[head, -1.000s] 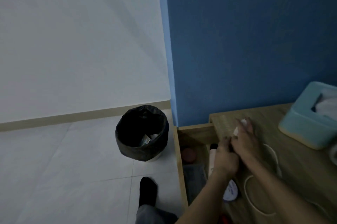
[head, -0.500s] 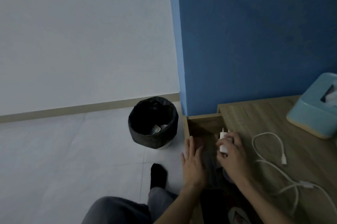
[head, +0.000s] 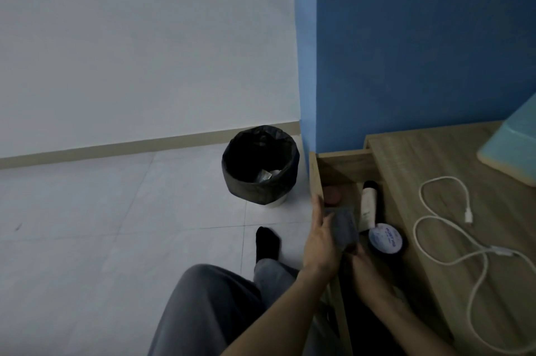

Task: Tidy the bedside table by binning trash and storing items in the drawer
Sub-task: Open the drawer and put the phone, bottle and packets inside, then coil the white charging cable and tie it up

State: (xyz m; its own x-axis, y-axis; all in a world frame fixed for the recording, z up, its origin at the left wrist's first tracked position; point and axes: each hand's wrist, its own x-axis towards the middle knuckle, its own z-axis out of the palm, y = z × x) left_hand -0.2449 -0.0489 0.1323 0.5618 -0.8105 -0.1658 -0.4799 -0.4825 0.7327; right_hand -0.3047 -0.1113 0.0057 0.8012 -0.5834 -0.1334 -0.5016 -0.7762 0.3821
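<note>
head | left hand (head: 320,239): fingers straight, together along the pulled-out drawer (head: 314,178) wall, thumb by grey pouch (head: 343,228) | right hand (head: 367,274): inside drawer, fingers hidden, cannot tell | white cable (head: 435,228): on tabletop (head: 435,158) right of drawer, unstored | you steady the drawer, lower items flat, clear of tube (head: 368,204) and tin (head: 385,239) | room: drawer walls close; bin (head: 255,190) left of drawer

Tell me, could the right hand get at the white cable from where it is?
Probably yes. The right hand is in the open drawer; the white cable lies uncovered on the table top beside it, nothing between them. It need only rise over the edge.
</note>
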